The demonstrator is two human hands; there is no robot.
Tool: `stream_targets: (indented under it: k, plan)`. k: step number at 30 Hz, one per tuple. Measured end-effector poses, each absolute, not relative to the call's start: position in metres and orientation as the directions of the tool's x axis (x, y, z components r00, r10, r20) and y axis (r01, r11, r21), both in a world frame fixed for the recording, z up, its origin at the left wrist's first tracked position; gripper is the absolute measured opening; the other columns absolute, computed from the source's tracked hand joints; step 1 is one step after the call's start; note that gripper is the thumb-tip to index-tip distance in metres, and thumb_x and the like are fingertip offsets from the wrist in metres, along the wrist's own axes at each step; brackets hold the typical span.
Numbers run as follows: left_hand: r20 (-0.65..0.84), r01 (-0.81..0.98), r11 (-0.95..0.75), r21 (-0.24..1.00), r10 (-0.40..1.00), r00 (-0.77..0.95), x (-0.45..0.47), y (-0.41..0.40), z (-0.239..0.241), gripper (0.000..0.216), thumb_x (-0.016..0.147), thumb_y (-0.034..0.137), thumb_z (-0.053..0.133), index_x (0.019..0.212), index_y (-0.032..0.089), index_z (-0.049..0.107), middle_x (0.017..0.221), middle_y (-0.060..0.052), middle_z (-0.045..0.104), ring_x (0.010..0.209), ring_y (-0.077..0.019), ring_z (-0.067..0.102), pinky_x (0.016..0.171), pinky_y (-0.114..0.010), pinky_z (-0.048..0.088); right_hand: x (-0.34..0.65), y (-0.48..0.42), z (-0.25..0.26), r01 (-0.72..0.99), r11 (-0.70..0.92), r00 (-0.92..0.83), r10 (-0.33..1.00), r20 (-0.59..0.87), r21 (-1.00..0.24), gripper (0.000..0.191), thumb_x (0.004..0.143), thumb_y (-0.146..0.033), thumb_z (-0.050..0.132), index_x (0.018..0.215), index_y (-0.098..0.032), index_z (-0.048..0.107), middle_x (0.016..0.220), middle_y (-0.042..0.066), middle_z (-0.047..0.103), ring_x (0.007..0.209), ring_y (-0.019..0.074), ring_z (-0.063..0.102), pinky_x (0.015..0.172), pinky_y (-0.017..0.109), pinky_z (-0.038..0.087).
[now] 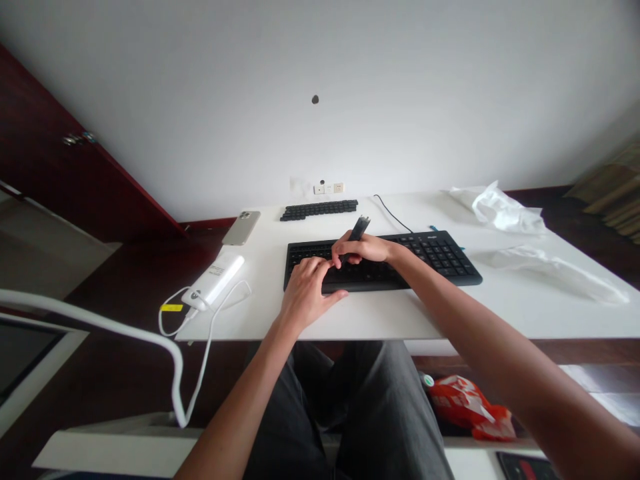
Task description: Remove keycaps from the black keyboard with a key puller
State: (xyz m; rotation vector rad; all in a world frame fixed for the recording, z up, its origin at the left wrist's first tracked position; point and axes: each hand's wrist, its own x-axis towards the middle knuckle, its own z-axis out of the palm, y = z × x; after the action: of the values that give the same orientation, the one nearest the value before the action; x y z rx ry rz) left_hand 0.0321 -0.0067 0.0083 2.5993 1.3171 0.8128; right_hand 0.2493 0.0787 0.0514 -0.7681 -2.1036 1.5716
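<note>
A black keyboard point(453, 260) lies on the white table in front of me. My right hand point(367, 249) is closed round a black pen-shaped tool point(359, 229) with a small pronged upper end; its lower end points down at the keyboard and is hidden by my fingers. On the keyboard's left part rests my left hand point(307, 290), its fingers stretched forward and its thumb apart at the front edge. The left fingertips touch or nearly touch the right hand. Behind the keyboard, small black keycaps point(319, 209) stand in close rows.
A phone point(241, 228) and a white box-like device point(215, 280) with a looped cable lie at the table's left. Crumpled clear plastic bags point(503, 207) are on the right. A black cord point(393, 213) runs behind the keyboard. A red bag point(467, 403) lies below the table.
</note>
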Motion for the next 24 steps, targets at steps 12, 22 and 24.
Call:
stream_targets:
  k: [12,22,24]
  plan:
    - [0.415,0.722,-0.614,0.319,0.775,0.476,0.0316,-0.0060,0.0058,0.053,0.082,0.044,0.087,0.122,0.024,0.057,0.120,-0.006,0.065,0.117,-0.0293,0.059,0.104,-0.046,0.047,0.2448,0.0728,0.0521,0.277,0.184,-0.725,0.684,-0.079,-0.943,0.033,0.094,-0.033,0.051,0.080,-0.013,0.074,0.051,-0.001,0.054,0.046,0.0121,0.050,0.044,0.022,0.039]
    - [0.414,0.726,-0.611,0.316,0.777,0.474,0.0322,-0.0075,0.0060,0.050,0.083,0.043,0.085,0.121,0.024,0.058,0.120,-0.006,0.063,0.115,-0.0285,0.060,0.104,-0.046,0.048,0.2430,0.0693,0.0544,0.298,0.149,-0.726,0.677,-0.122,-0.943,0.028,0.091,-0.031,0.051,0.078,-0.014,0.070,0.053,-0.001,0.054,0.047,0.0113,0.050,0.044,0.021,0.038]
    - [0.408,0.726,-0.612,0.313,0.777,0.479,0.0323,-0.0079,0.0067,0.049,0.084,0.043,0.085,0.120,0.023,0.058,0.119,-0.006,0.063,0.114,-0.0284,0.061,0.103,-0.046,0.048,0.2432,0.0703,0.0537,0.268,0.177,-0.748,0.657,-0.089,-0.947,0.028,0.092,-0.031,0.052,0.078,-0.013,0.070,0.055,-0.001,0.055,0.049,0.0114,0.051,0.044,0.021,0.039]
